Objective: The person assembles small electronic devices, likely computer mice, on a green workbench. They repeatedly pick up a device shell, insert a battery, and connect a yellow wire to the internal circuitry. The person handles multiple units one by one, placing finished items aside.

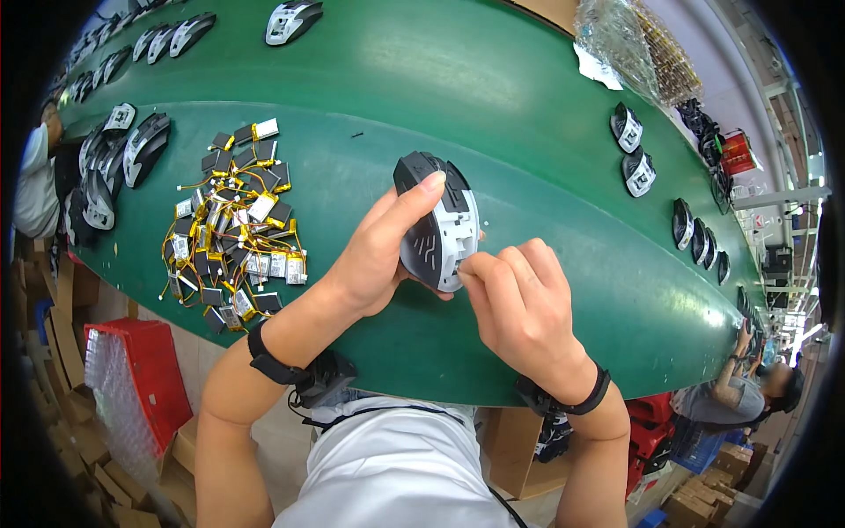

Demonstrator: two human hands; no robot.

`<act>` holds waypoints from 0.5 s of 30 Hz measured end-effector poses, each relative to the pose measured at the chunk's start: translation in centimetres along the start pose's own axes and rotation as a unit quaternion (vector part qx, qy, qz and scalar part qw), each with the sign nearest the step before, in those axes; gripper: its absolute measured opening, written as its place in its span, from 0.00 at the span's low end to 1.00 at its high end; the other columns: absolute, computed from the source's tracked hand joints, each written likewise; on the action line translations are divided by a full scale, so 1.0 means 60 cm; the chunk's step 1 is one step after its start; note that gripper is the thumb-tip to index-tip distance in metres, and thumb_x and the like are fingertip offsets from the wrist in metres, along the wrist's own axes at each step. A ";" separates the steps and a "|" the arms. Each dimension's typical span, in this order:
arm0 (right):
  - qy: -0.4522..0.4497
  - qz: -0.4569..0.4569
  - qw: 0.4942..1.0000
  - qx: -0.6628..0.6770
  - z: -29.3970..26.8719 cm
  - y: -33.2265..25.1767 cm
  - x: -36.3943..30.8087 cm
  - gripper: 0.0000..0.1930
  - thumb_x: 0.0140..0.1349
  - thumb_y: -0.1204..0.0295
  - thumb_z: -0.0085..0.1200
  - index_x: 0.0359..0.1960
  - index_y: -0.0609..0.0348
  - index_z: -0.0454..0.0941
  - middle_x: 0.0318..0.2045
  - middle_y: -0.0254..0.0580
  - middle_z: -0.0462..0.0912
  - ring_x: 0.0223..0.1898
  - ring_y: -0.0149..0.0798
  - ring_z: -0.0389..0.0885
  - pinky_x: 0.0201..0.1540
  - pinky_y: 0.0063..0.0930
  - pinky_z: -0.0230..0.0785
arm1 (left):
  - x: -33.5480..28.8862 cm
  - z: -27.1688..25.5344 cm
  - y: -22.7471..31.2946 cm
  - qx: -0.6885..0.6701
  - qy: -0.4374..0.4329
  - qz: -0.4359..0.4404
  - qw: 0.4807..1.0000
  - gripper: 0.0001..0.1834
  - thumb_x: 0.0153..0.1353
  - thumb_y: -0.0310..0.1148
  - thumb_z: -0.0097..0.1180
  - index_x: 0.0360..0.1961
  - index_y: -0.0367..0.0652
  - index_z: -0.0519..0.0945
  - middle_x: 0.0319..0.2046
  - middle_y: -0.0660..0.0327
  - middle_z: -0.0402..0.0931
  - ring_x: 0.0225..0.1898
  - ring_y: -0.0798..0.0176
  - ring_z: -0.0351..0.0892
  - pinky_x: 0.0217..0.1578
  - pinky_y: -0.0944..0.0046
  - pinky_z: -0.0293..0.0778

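My left hand is closed around a black and white mouse-shaped housing, held tilted above the green table. Its thumb presses on the black upper part, and the remaining fingers go underneath, mostly hidden. Slots and openings show along the white side. At that side's lower end, my right hand has thumb and forefinger pinched together against the housing. Whatever sits between those fingertips is too small to make out. Left of my hands lies a heap of small battery packs with yellow tape, thin wires and white connectors.
Similar housings are grouped at the left, with others along the table's far and right sides. Clear plastic bags lie at the back right. A red crate stands below the table's left edge. Another person works at the right.
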State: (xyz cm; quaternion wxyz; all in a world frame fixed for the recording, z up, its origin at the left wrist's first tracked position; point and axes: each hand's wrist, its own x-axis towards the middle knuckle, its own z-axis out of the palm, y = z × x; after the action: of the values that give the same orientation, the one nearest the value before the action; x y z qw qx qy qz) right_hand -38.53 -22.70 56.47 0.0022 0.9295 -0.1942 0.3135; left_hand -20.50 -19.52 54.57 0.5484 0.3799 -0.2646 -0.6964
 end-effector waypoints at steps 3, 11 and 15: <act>0.004 0.005 1.000 0.007 0.006 0.001 0.001 0.12 0.45 0.81 0.61 0.33 0.61 0.76 0.23 0.36 0.68 0.24 0.37 0.64 0.27 0.30 0.59 | 0.001 0.002 -0.001 0.005 0.021 -0.005 1.000 0.28 0.72 0.56 0.36 0.50 0.41 0.75 0.40 0.51 0.82 0.32 0.61 0.85 0.22 0.64 0.80; 0.012 0.021 0.995 0.092 -0.001 -0.003 -0.002 0.15 0.43 0.84 0.63 0.35 0.63 0.79 0.22 0.36 0.68 0.24 0.38 0.65 0.27 0.31 0.60 | -0.001 0.006 0.004 -0.008 0.020 0.019 1.000 0.27 0.72 0.54 0.38 0.48 0.39 0.76 0.38 0.50 0.83 0.29 0.62 0.84 0.20 0.64 0.81; 0.008 0.041 0.993 0.108 0.007 -0.012 -0.002 0.14 0.41 0.85 0.61 0.34 0.64 0.79 0.22 0.37 0.69 0.24 0.39 0.67 0.26 0.31 0.60 | -0.001 -0.002 -0.009 -0.024 0.031 0.026 0.999 0.26 0.71 0.52 0.39 0.47 0.38 0.77 0.38 0.50 0.83 0.29 0.61 0.84 0.23 0.63 0.81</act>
State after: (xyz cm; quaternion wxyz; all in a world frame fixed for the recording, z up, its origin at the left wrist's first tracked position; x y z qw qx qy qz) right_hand -38.12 -22.01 56.14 -0.1094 0.9130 -0.1975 0.3398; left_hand -20.73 -19.32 54.09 0.5829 0.3814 -0.2404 -0.6760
